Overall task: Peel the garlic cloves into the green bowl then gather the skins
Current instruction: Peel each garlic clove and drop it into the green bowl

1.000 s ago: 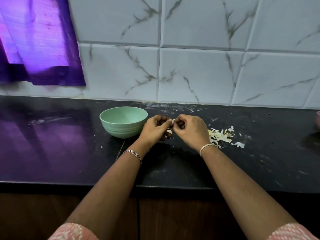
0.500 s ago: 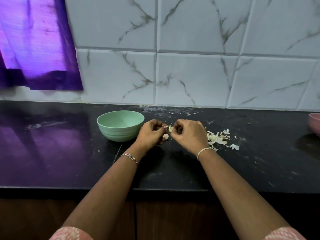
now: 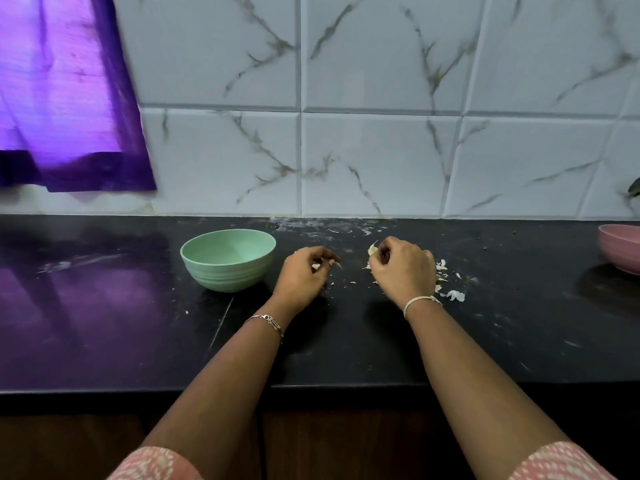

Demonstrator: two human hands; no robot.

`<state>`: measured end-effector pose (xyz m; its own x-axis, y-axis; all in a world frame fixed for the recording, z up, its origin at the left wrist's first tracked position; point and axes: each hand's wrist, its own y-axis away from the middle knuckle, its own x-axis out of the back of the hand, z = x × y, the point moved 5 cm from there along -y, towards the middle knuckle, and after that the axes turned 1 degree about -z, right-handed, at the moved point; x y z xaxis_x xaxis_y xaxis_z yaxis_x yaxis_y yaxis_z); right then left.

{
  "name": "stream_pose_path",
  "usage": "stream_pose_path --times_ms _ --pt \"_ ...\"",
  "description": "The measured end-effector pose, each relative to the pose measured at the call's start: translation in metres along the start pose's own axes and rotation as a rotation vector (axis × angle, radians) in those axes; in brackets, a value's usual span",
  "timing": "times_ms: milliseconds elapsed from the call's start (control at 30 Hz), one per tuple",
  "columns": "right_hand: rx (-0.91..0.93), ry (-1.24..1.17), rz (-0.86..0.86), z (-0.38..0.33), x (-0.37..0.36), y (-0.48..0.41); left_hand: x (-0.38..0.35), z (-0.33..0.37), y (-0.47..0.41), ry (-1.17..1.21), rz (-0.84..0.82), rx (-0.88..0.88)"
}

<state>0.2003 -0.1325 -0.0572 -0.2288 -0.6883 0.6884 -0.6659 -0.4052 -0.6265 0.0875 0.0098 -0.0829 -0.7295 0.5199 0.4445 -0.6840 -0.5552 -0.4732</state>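
Tightly curled, the fingers of the left hand (image 3: 304, 271) were closed round a small pale piece, apparently a garlic clove (image 3: 316, 266); only a sliver of it showed between the fingertips and the palm. The right hand (image 3: 403, 268) was bent inward in the same way, its thumb and fingertips pinching a pale strip of skin (image 3: 373, 249) that stuck up past the knuckles on the side facing the other hand. The two hands were apart, with a stretch of the black counter (image 3: 346, 341) between them, dotted with tiny flakes. Whether either hand rested on the counter could not be told.

A loose heap of skins (image 3: 450, 292) lay on the counter just beside the right hand, on its right and partly hidden by it. The green bowl (image 3: 228, 268) stood upright just left of the left hand, near it but not touching.

Each wrist wore a thin bracelet, and patterned pink sleeves showed at the bottom edge. A pink bowl (image 3: 620, 249) sat well apart at the right edge, cut off by the frame. A purple curtain (image 3: 69, 98) hung at the left against the marbled white tiles (image 3: 381, 150).
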Motion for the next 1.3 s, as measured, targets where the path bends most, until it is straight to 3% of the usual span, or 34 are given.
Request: stream_pose_path --times_ms 200,433,600,800,1000,1167,1300 --pt "0.052 0.036 0.003 0.018 0.008 -0.004 -0.028 0.024 -0.015 -0.143 -0.020 -0.090" --pt "0.023 -0.090 -0.006 0.021 0.005 -0.005 -0.059 0.023 -0.034 -0.190 -0.053 -0.144" --pt "0.100 -0.103 -0.003 0.012 0.000 -0.006 -0.054 0.020 -0.033 0.107 -0.048 -0.013" --pt "0.142 -0.076 -0.019 0.009 -0.004 -0.008 -0.053 0.018 -0.032 0.208 -0.080 0.069" --pt "-0.054 -0.035 0.076 0.030 0.001 -0.014 -0.055 0.012 -0.030 0.318 -0.121 0.150" --pt "-0.121 0.077 -0.070 0.041 -0.002 -0.015 -0.055 0.011 -0.026 0.509 -0.161 0.232" --pt "-0.128 0.124 -0.073 0.040 0.001 -0.015 -0.054 0.008 -0.025 0.520 -0.164 0.231"
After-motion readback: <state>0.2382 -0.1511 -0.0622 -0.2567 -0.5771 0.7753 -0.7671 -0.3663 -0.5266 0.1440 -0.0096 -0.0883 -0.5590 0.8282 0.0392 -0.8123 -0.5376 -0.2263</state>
